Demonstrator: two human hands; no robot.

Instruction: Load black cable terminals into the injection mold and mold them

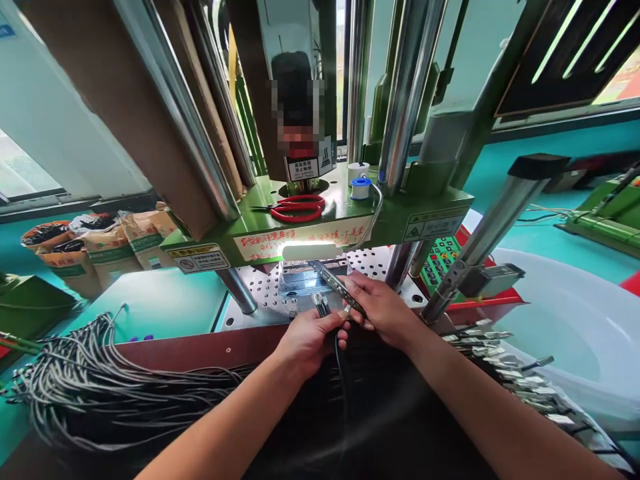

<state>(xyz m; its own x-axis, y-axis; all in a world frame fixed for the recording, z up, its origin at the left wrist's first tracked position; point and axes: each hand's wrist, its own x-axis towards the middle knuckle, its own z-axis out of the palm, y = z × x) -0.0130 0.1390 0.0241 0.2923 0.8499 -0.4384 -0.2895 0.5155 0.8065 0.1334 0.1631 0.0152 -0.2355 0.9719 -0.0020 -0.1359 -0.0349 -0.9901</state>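
My left hand (307, 339) is closed around several black cables (323, 307) whose ends carry shiny metal connectors. One more connector sits between its thumb and the fingers of my right hand (385, 308). That right hand is closed on a long, narrow metal mould bar (336, 285), tilted with its far end up and to the left. A black cable (340, 367) hangs down below the hands. Just beyond lies a metal mould block (300, 283) on the perforated plate (257, 293) of a green press (345, 223), under a lit lamp (313, 252).
Red-handled scissors (300, 208) and a blue-and-white tape spool (360, 189) rest on the press. A big bundle of grey cables (75, 373) lies left; several connector-ended cables (520, 377) lie right, near a white tub (565, 320). Steel columns (410, 93) rise around the work spot.
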